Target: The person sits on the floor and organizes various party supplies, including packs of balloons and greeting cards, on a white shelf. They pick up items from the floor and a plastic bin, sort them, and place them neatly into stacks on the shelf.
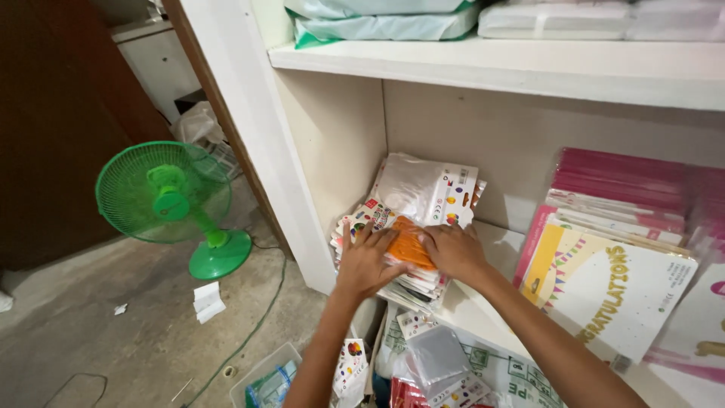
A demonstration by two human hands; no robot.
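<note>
Both of my hands press flat on a stack of packets [411,283] in the left corner of the lower shelf [498,245]. My left hand [366,261] lies with fingers spread and open over the near-left edge of the stack; my right hand [453,249] rests palm down on its right side, fingers loosely together. Neither grip is clamped around anything. Between the two hands shows an orange packet [408,243], lying on top of the stack, both hands touching its edges. Its long axis runs from upper left to lower right, roughly along the line of the stack, which leans back toward the shelf's side wall [332,143].

Behind the hands, a larger white packet [427,189] with coloured spots stands tilted against the back corner. How far the orange packet extends under my palms cannot be made out, and the lower packets show only as thin edges. To the right, a yellow-and-white banner pack [604,287] leans before pink packs [619,185]; its right side is cut off by the frame. Below the shelf lie more packets, among them a grey one [438,355], partly hidden by my forearms. A green fan [170,200] stands on the floor [91,317] to the left, well apart from the shelf.
</note>
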